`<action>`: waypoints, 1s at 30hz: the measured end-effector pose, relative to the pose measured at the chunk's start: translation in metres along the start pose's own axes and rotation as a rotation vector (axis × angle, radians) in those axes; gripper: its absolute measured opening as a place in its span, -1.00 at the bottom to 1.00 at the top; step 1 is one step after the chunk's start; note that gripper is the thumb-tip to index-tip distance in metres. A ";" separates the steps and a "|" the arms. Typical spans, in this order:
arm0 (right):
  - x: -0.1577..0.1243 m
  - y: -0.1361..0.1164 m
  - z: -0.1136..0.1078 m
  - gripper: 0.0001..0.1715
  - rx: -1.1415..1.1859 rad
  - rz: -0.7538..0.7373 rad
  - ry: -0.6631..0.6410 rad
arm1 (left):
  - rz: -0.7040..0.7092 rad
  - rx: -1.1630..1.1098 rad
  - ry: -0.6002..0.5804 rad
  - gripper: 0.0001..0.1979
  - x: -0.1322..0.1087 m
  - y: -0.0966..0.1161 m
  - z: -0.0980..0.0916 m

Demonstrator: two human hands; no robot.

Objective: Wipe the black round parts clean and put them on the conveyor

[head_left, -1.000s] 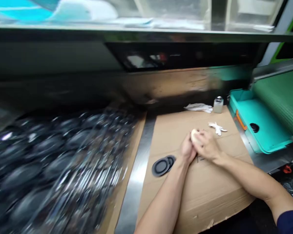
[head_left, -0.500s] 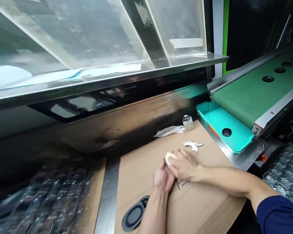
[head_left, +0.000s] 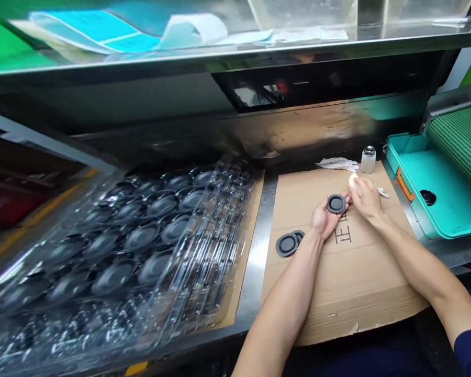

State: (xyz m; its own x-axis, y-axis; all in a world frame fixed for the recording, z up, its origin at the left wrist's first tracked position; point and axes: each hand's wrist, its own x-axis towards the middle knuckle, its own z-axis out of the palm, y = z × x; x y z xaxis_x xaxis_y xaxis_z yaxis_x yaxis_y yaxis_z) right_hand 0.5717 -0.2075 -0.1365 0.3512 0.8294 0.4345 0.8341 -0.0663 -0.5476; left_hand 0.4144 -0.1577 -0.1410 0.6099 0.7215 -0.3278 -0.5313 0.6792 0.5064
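My left hand (head_left: pixel 324 219) holds a round black rubber disc (head_left: pixel 336 203) up by its edge over a flat sheet of cardboard (head_left: pixel 349 272). Right beside it, my right hand (head_left: pixel 366 199) is closed around a small pale pad (head_left: pixel 353 180) lifted just off the disc. Two more black discs (head_left: pixel 288 244) lie overlapping on the cardboard, left of my left wrist.
Clear plastic trays (head_left: pixel 141 246) filled with several black discs cover the bench at left. A small bottle (head_left: pixel 368 159) and white gloves (head_left: pixel 337 164) lie at the cardboard's far edge. A teal tray (head_left: pixel 447 209) holding one disc (head_left: pixel 428 197) sits under a green conveyor (head_left: pixel 463 141) at right.
The camera swung back to the left and down. My hands, pressed together rubbing before, have parted, so the black disc in my left hand now shows and the pad is lifted off it.
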 end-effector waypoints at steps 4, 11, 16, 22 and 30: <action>-0.001 0.006 -0.019 -0.45 0.185 -0.057 -0.043 | 0.003 -0.014 0.041 -0.49 0.003 0.003 -0.001; -0.014 -0.018 -0.017 -0.62 0.144 -0.246 -0.413 | 0.110 0.096 0.041 -0.59 0.005 -0.005 -0.001; -0.008 -0.014 -0.024 -0.83 0.129 -0.346 -0.566 | 0.115 0.128 0.005 -0.65 0.005 -0.010 -0.004; -0.013 -0.011 -0.015 -0.61 0.070 -0.299 -0.425 | 0.078 0.141 0.029 -0.62 0.006 -0.009 -0.006; -0.015 -0.018 -0.004 -0.56 0.107 -0.217 -0.319 | 0.046 0.125 0.046 -0.57 0.001 -0.009 -0.001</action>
State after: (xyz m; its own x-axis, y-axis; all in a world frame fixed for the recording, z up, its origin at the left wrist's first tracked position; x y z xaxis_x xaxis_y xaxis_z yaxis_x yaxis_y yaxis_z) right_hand 0.5532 -0.2206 -0.1301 0.0079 0.9493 0.3143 0.8194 0.1740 -0.5462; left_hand 0.4191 -0.1626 -0.1465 0.5574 0.7587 -0.3372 -0.4789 0.6256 0.6158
